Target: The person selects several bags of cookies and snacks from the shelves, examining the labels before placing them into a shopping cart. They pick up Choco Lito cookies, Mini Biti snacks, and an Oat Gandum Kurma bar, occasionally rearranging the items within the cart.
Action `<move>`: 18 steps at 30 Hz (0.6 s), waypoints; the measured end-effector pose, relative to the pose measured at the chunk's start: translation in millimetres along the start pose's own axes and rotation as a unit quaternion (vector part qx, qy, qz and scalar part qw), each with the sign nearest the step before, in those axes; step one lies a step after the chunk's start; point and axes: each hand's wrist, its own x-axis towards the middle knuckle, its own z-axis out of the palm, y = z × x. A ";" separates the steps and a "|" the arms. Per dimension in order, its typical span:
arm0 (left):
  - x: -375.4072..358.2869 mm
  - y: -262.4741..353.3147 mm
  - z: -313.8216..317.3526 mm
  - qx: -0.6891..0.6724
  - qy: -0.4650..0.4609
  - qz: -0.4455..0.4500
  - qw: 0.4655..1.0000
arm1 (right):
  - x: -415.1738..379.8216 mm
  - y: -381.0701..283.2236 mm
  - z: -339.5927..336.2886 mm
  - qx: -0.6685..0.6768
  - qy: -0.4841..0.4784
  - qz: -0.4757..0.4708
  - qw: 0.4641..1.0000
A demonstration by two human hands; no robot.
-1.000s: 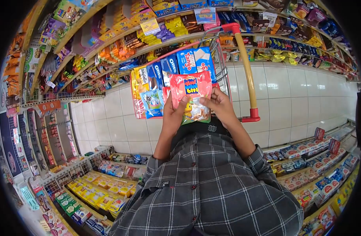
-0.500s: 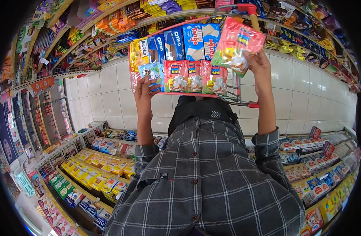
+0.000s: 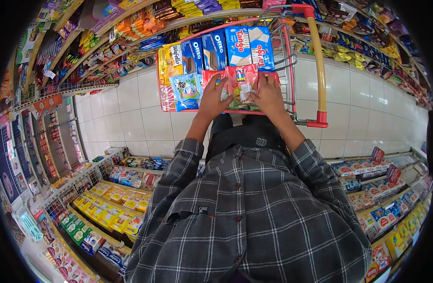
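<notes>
A pink-and-red snack bag [image 3: 241, 78] lies on the row of similar bags at the near side of the shopping cart [image 3: 188, 111]. My left hand [image 3: 215, 98] grips its left edge, thumb toward the bag's middle. From the other side my right hand [image 3: 272, 98] grips the right edge. The hands and this bag partly cover the bags underneath. Left of my left hand is a light-blue packet [image 3: 185, 92]. Behind the bags stand a yellow Wafello pack [image 3: 170, 62], blue Oreo boxes [image 3: 214, 49] and blue Tango packs [image 3: 238, 46].
The cart's yellow handle [image 3: 317, 66] with red ends is to the right. Snack shelves [image 3: 145, 28] curve along the far side. Behind me are shelves with yellow boxes [image 3: 105, 207] on the left and more packs [image 3: 367, 170] on the right. Pale floor tiles [image 3: 350, 104] surround the cart.
The snack bag in my right hand came down from above the cart's right end onto the other bags. My left hand moved right, from the light-blue packet to this bag.
</notes>
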 end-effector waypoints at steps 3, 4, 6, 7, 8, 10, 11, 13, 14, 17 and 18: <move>25.0 -9.8 2.6 0.071 -0.060 0.083 0.992 | 1.0 2.2 -0.1 0.047 0.043 -0.063 0.996; 32.2 -13.8 3.6 0.079 -0.094 0.090 0.988 | 2.6 2.7 6.2 0.076 0.022 -0.067 0.995; 46.0 -20.6 7.8 0.094 -0.160 0.105 0.977 | 3.0 2.5 14.0 0.123 -0.003 -0.047 0.991; 49.9 -24.3 11.1 0.091 -0.167 0.116 0.975 | 1.8 1.7 17.4 0.142 -0.008 -0.025 0.989; 52.1 -28.7 15.1 0.104 -0.175 0.120 0.972 | 0.2 1.9 21.2 0.162 -0.015 -0.003 0.987; 56.0 -25.9 7.7 0.132 -0.191 0.123 0.965 | 2.5 2.2 23.1 0.197 -0.028 0.019 0.980; 57.2 -23.5 2.8 0.101 -0.199 0.114 0.968 | 4.3 5.2 27.1 0.227 -0.037 0.028 0.973; 55.8 -25.3 -3.8 0.106 -0.210 0.121 0.964 | 2.2 5.2 28.9 0.243 -0.053 0.028 0.968; 55.0 -24.6 -6.6 0.109 -0.214 0.127 0.962 | -1.7 2.8 31.2 0.222 -0.048 0.018 0.974; 44.6 -41.1 4.4 0.114 -0.164 0.178 0.964 | -11.7 -7.3 35.5 0.178 -0.039 0.016 0.983; 42.3 -42.7 5.0 0.105 -0.153 0.184 0.965 | -14.9 -15.5 33.2 0.121 -0.020 0.017 0.992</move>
